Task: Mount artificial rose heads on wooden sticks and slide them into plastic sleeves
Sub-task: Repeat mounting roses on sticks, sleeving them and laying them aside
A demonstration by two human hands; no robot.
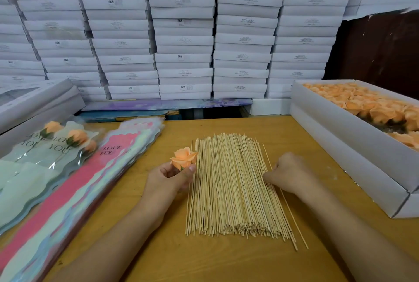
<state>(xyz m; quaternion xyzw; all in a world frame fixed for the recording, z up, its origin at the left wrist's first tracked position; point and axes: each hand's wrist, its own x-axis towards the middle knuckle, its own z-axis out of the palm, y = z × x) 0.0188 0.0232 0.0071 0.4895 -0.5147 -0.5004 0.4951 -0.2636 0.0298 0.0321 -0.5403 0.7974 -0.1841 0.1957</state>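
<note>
— Left hand [169,176]: what's it got?
— One peach artificial rose head [183,157], pinched at its base, just left of the pile of thin wooden sticks [229,187] on the yellow wooden surface [204,259].
— And the right hand [288,171]?
— Curled at the pile's right edge, fingertips on the sticks; a grip I cannot tell.
— Finished ones?
— Three sleeved roses [68,139] lie on the stack of plastic sleeves [74,193], far left. More heads fill the white box [353,145], right.

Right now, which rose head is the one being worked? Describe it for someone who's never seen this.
Find the spread of thin wooden sticks mid-table. At its left edge, the left hand pinches one peach fabric rose head. It alone is bare and loose: the others are boxed or sleeved.
</note>
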